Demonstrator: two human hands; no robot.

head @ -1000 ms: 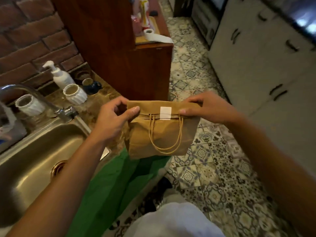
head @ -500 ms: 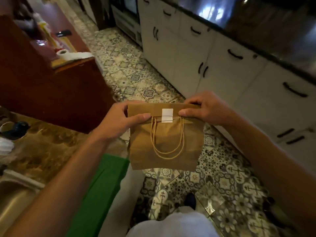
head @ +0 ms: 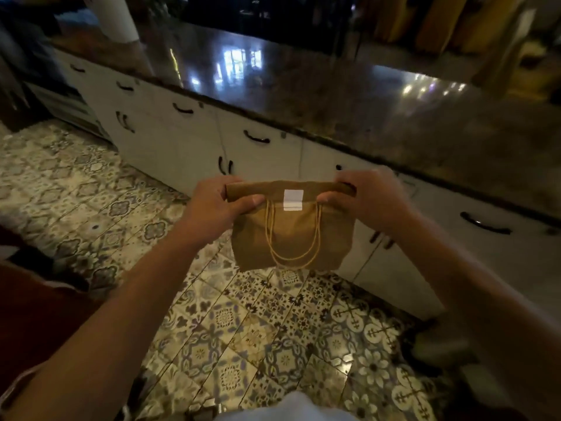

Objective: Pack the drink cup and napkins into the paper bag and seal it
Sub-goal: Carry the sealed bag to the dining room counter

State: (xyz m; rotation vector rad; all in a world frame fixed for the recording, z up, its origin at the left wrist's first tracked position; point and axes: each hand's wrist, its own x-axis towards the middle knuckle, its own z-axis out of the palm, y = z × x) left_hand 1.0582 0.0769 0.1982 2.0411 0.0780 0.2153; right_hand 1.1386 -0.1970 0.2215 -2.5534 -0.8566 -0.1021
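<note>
A brown paper bag (head: 291, 235) hangs in the air in front of me, its top folded over and held down by a white sticker (head: 293, 200). Its twine handles (head: 293, 247) dangle against the front. My left hand (head: 217, 205) pinches the folded top at the left corner. At the right corner my right hand (head: 368, 197) grips the same fold. The drink cup and napkins are not visible; the bag's inside is hidden.
A dark glossy counter (head: 349, 95) runs across ahead, above white cabinets (head: 188, 132) with black handles. Patterned floor tiles (head: 243, 329) lie below the bag. A dark wooden unit (head: 36, 302) sits at the left edge. My pale clothing (head: 288, 408) shows at the bottom.
I have turned right, away from the sink and green cloth, toward the dark counter. The sealed bag stays held by both hands at its folded top.
</note>
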